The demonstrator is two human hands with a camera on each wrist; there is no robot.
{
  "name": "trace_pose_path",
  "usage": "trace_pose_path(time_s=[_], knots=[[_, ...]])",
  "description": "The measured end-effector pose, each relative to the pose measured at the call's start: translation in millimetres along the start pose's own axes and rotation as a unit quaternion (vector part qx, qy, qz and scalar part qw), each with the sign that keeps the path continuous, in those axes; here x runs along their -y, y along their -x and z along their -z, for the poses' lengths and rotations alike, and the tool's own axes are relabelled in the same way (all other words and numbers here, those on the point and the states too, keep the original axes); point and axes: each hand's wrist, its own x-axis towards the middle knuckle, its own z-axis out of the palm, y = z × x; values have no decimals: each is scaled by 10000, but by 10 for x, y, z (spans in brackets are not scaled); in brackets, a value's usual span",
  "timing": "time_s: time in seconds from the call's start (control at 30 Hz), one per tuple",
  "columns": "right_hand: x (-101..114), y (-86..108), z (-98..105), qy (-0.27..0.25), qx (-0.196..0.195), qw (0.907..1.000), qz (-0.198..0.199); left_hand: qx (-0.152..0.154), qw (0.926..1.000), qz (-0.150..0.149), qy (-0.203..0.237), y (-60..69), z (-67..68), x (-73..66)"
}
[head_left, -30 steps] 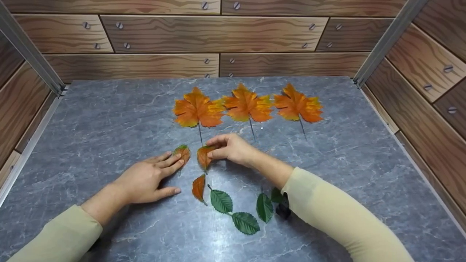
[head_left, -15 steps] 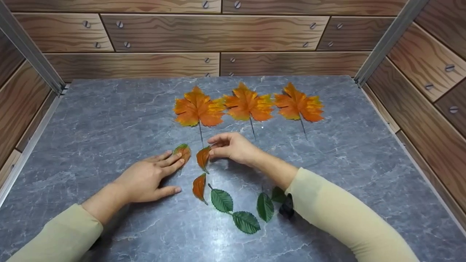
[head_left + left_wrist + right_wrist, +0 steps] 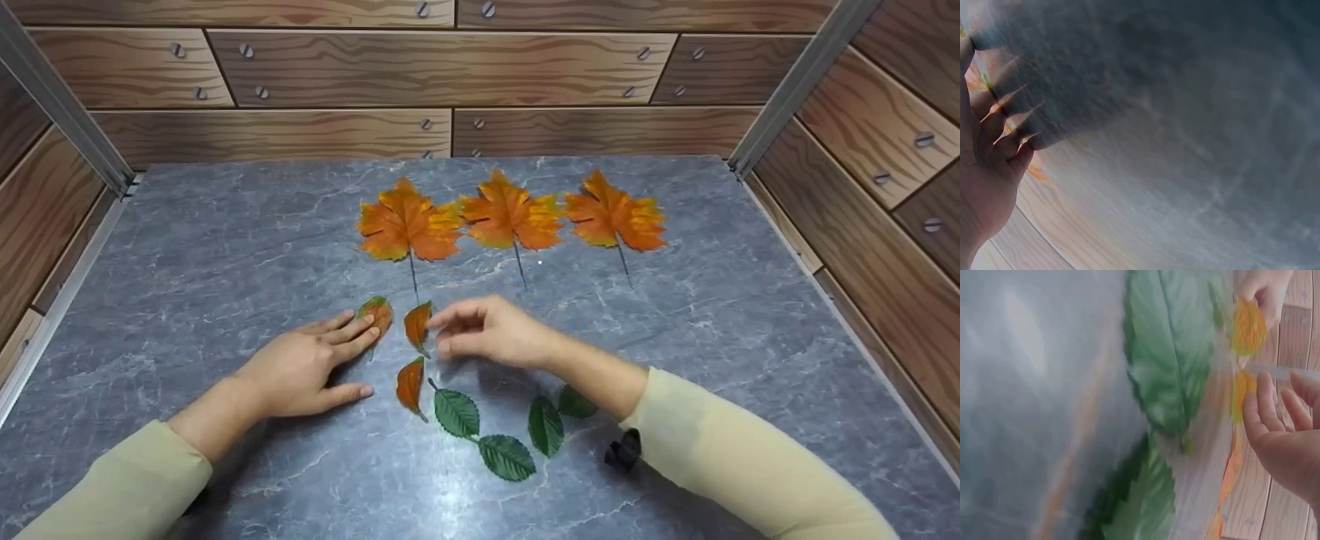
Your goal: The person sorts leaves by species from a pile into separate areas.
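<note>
My left hand [image 3: 304, 371] lies flat, straight fingertips resting on an orange leaf with a green edge [image 3: 381, 313]. Just right of it, a curled orange leaf [image 3: 417, 328] stands beside the fingertips of my right hand [image 3: 499, 331]. That hand is relaxed, thumb and fingers apart, with nothing between them; whether a fingertip touches the leaf I cannot tell. Below lies another orange leaf [image 3: 409, 386]. Green leaves [image 3: 456, 414] sit near it. In the right wrist view a large green leaf [image 3: 1171, 354] fills the middle, with my right hand [image 3: 1292, 439] at the right.
Three orange maple leaves [image 3: 510, 214] with thin stems lie in a row at the back of the grey marbled table [image 3: 225, 225]. More green leaves [image 3: 546, 427] lie below my right forearm. Wood-patterned walls [image 3: 442, 67] enclose the back and sides.
My right hand has let go of the curled orange leaf and moved slightly right and toward me. The leaf's right side has folded up more. My left hand has stayed in place.
</note>
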Motion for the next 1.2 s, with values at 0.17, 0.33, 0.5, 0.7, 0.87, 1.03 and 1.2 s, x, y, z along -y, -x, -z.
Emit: trace_pose_path(time_s=[0.17,0.33,0.5,0.7,0.87,1.03,1.2], knots=[[50,81,-131,175,548,9983,1,15,10000,34,-3,5,1,-6],[104,102,-194,698,841,9940,67,-27,10000,16,-67,12,2,0],[122,82,-241,1083,1056,9883,194,11,10000,28,-67,11,2,1],[121,69,-281,1142,1167,9864,188,92,9999,66,-4,1,3,2],[120,93,-268,738,1154,9905,159,58,10000,46,-19,4,6,-6],[163,130,-193,146,652,9977,110,21,10000,28,-9,6,8,-7],[169,138,-29,-216,-172,9993,236,-24,10000,-16,-15,2,8,-5]])
